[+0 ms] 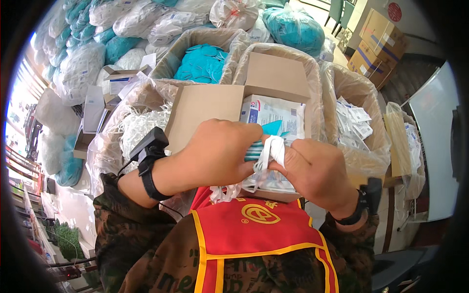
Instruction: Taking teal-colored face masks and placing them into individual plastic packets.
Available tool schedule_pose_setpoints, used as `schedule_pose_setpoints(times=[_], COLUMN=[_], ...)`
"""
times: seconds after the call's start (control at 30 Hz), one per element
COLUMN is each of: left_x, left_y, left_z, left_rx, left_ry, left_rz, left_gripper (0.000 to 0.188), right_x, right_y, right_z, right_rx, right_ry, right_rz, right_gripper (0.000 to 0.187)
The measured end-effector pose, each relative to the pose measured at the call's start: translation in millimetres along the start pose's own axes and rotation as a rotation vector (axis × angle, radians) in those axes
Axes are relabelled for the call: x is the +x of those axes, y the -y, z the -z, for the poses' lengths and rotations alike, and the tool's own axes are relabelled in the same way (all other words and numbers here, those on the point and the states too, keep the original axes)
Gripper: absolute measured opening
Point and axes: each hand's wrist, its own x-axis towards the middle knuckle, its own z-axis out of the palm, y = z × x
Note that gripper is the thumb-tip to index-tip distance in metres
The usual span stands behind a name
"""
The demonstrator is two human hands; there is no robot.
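Just above an open cardboard box (276,68), my two hands meet at a stack of teal folded face masks (252,152). My left hand (215,144) is closed round the stack from the left, fingers partly hidden behind it. White straps (274,150) are bunched and wrapped at the stack's right end. My right hand (315,168) pinches these straps between thumb and fingers. Under the hands, white printed packets (279,115) lie in the box. Loose strap ends hang below my left hand.
Plastic-lined bins stand around: white strips (146,122) at left, teal masks (200,63) behind, small white packets (352,119) at right. Filled plastic bags (141,22) pile up at the far left. Taped cartons (378,46) and a white board (435,132) stand at right.
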Motion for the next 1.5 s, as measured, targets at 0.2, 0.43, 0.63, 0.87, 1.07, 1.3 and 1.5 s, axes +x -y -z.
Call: schedule_pose_setpoints(times=[0.2,0.43,0.63,0.87,1.07,1.3,1.5], left_x=[-25.5,-58.2,-94.3,-25.9,2.5,22.7,12.8], left_y=[-14.6,-30.4,78.4,32.7,4.5,3.5,16.0], left_z=[6.1,42.8,71.9,41.5,35.7,30.9,8.7], left_rx=[0.041,-0.030,0.465,0.417,0.447,0.465,0.367], left_ry=[0.149,0.220,-0.038,-0.205,-0.314,-0.287,-0.138], left_rz=[-0.249,-0.516,0.171,-0.056,-0.176,-0.211,-0.101], left_gripper=[0.031,0.014,0.023,0.033,0.036,0.035,0.027], right_x=[0.0,-37.9,-116.3,-46.0,-4.3,-0.2,-13.8], right_y=[11.6,17.2,-27.4,-42.4,-30.3,-7.9,-11.7], right_z=[19.6,51.9,43.4,-36.2,-66.8,-63.7,-16.6], right_rx=[-0.009,0.627,0.776,1.511,1.808,1.724,1.746], right_ry=[0.292,0.599,0.291,-0.102,-0.274,0.128,0.273], right_rz=[0.203,0.048,-0.791,-0.945,-0.788,-0.764,-0.794], right_gripper=[0.013,0.019,0.012,0.026,0.035,0.029,0.016])
